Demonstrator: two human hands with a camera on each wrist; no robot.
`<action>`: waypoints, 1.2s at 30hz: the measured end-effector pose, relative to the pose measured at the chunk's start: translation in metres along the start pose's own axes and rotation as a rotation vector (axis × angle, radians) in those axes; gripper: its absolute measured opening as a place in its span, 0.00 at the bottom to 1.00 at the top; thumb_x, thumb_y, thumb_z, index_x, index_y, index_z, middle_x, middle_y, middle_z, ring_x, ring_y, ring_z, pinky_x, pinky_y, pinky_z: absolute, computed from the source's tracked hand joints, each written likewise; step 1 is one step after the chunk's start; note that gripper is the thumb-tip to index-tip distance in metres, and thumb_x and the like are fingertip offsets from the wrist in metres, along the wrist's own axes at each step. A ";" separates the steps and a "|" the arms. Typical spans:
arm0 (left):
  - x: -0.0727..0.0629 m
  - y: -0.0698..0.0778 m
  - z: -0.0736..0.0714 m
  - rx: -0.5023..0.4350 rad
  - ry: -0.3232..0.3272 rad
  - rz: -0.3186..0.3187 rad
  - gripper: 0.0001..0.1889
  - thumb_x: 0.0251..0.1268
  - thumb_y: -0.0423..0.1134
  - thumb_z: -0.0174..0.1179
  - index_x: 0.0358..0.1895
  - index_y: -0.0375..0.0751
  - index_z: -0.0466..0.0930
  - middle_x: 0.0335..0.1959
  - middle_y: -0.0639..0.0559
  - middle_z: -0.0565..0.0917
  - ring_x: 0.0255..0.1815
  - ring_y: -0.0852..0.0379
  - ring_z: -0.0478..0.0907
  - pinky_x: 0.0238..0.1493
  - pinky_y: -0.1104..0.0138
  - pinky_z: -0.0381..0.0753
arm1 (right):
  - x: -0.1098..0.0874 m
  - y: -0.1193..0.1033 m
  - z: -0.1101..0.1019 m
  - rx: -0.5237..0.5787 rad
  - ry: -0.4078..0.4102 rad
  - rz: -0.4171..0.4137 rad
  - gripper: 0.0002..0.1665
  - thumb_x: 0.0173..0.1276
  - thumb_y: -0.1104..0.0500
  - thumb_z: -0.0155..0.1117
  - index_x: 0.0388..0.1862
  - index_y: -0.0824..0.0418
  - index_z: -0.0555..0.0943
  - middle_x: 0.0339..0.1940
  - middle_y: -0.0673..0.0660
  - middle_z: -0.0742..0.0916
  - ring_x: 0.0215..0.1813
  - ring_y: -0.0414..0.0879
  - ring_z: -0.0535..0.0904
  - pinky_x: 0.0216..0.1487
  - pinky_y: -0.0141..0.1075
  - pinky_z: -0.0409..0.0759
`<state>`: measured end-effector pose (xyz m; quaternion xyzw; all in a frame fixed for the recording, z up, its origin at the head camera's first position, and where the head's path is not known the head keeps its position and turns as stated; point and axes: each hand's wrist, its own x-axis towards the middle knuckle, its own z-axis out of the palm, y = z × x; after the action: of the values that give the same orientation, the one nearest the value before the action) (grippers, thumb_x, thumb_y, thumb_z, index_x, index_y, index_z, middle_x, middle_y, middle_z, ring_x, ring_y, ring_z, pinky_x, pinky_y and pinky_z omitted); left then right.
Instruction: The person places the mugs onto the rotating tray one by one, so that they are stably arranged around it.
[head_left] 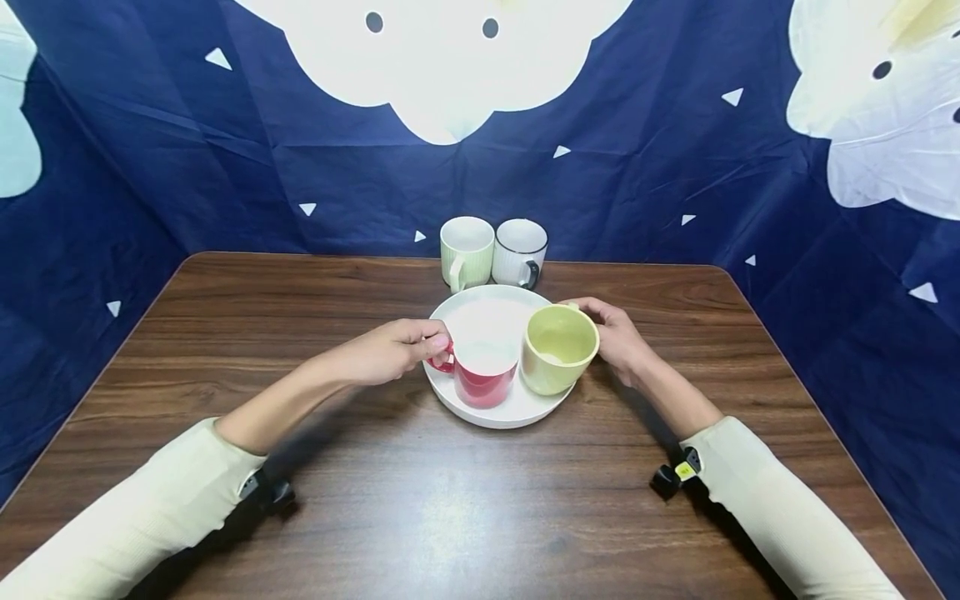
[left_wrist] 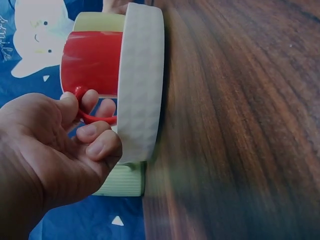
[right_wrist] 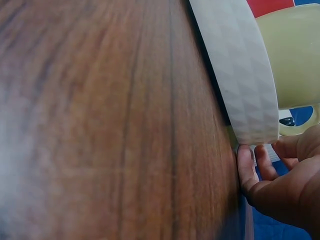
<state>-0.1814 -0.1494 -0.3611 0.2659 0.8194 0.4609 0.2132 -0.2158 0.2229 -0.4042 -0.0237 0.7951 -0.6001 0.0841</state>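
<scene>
My left hand pinches the red handle of a red mug, with the thumb and fingertips at the loop. This mug stands upright inside a round white dish whose outer wall has a faceted pattern. Beside it, toward the right rim, sits a larger yellow-green mug, its handle pointing back and right. My right hand is close behind that handle; its fingertips lie right at the dish's wall. The handle's loop shows no finger through it, and I cannot tell what the right fingers hold.
Behind the dish stand a ribbed pale green mug and a white mug with a dark rim and handle. The brown wooden table has rounded far corners. A dark blue cloth hangs behind it.
</scene>
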 end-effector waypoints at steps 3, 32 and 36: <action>0.003 0.001 0.001 0.011 -0.006 0.013 0.15 0.94 0.39 0.50 0.47 0.35 0.84 0.42 0.43 0.86 0.32 0.56 0.68 0.34 0.68 0.68 | 0.001 -0.001 0.000 0.000 -0.003 0.000 0.22 0.85 0.63 0.64 0.73 0.67 0.82 0.75 0.61 0.85 0.67 0.40 0.79 0.61 0.28 0.81; 0.013 0.006 -0.002 0.090 -0.094 0.050 0.16 0.95 0.42 0.49 0.46 0.41 0.86 0.47 0.47 0.91 0.43 0.51 0.76 0.43 0.65 0.75 | 0.007 -0.002 0.000 0.033 -0.033 0.002 0.24 0.83 0.64 0.67 0.74 0.65 0.83 0.58 0.40 0.88 0.62 0.36 0.81 0.58 0.27 0.83; 0.014 0.005 -0.002 0.112 -0.096 0.066 0.16 0.95 0.41 0.50 0.46 0.42 0.87 0.47 0.50 0.92 0.51 0.52 0.82 0.57 0.59 0.82 | 0.007 -0.002 0.000 0.037 -0.046 -0.003 0.24 0.82 0.64 0.67 0.74 0.64 0.83 0.57 0.39 0.89 0.62 0.35 0.82 0.59 0.27 0.84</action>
<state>-0.1922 -0.1393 -0.3575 0.3260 0.8236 0.4078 0.2217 -0.2231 0.2218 -0.4030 -0.0370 0.7818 -0.6140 0.1019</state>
